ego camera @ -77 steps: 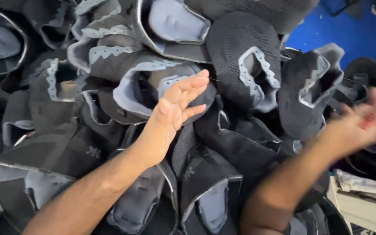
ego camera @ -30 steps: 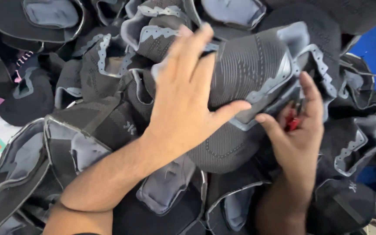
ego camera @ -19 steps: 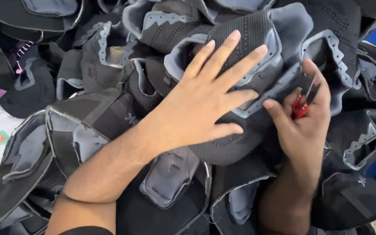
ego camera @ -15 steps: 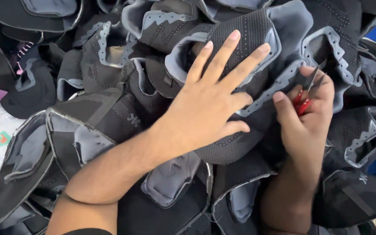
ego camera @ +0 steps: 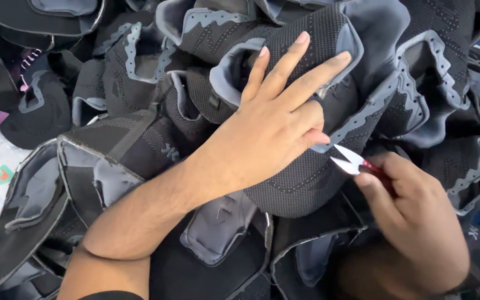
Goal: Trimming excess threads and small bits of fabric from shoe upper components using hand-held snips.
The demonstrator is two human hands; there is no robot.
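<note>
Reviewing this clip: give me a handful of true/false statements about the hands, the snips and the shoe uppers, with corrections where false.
1. The left hand lies flat on a black knit shoe upper. True.
2. The right hand holds a screwdriver. False: it holds small red-handled thread snips.
3. The snips' blades are open, pointing at the upper's grey edge. True.
4. The upper lies alone on a bare table. False: it sits on a pile of similar black and grey uppers.
5. Both hands wear gloves. False: both are bare.

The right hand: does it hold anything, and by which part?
The right hand holds small thread snips by their red handle end, blades open at the knit shoe upper.
</note>
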